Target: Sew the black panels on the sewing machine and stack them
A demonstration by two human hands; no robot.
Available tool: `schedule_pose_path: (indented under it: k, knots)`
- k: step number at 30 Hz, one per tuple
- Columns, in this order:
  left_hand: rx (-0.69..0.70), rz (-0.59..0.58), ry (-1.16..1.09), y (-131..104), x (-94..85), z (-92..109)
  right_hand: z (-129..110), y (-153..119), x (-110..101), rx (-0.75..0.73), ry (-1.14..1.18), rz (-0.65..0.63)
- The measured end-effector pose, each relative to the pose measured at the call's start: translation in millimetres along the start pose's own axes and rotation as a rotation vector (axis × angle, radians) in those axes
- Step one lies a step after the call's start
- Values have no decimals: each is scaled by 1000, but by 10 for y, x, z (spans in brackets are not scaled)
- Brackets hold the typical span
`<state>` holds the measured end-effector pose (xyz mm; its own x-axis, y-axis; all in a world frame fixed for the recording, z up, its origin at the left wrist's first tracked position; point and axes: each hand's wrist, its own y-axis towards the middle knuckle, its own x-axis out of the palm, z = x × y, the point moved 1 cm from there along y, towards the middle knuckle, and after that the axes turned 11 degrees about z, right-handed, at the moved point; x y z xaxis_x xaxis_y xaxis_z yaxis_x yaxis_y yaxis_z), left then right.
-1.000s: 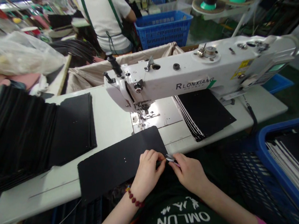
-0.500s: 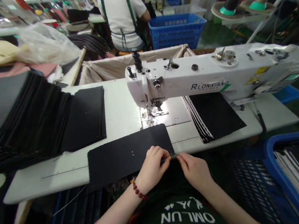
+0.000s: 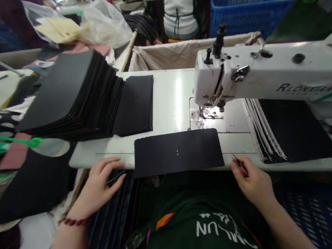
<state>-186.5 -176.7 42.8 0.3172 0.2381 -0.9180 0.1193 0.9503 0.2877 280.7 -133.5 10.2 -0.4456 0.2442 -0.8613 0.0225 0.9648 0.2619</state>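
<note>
A black rectangular panel (image 3: 178, 151) lies on the white sewing table (image 3: 172, 90), its near edge over the table's front edge. My left hand (image 3: 101, 183) is at the table's edge, left of the panel, fingers apart, with a thin thread between thumb and fingers. To the right of the panel, my right hand (image 3: 254, 180) is closed around small dark pointed snips (image 3: 241, 167). The white sewing machine (image 3: 265, 71) stands behind the panel, its lit needle area just beyond the panel's far edge.
A tall stack of black panels (image 3: 66, 87) and a smaller stack (image 3: 135, 106) are on the left. More black panels (image 3: 297, 133) lie right of the needle. A person (image 3: 179, 12) sits behind, beside a blue basket (image 3: 247, 15).
My hands have moved apart: the left went left, off the panel's corner, and the right moved right, now showing the snips. The view has turned left.
</note>
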Motion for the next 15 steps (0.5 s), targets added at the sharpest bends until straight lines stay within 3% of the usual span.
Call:
schedule_pose_path:
  k: [5,8,12,15]
  knots:
    - [102,-68,35,50,302,7,-153,21,17,-76,14,3]
    - [165,-108,-28,174,380,25,-237,-18,26,-120,39,3]
    - [207,-117,-315,332,234,153,-410,-60,-22,-222,112,-32]
    - [-62,22,-425,430,-28,290,-567,-31,-146,-270,163,30]
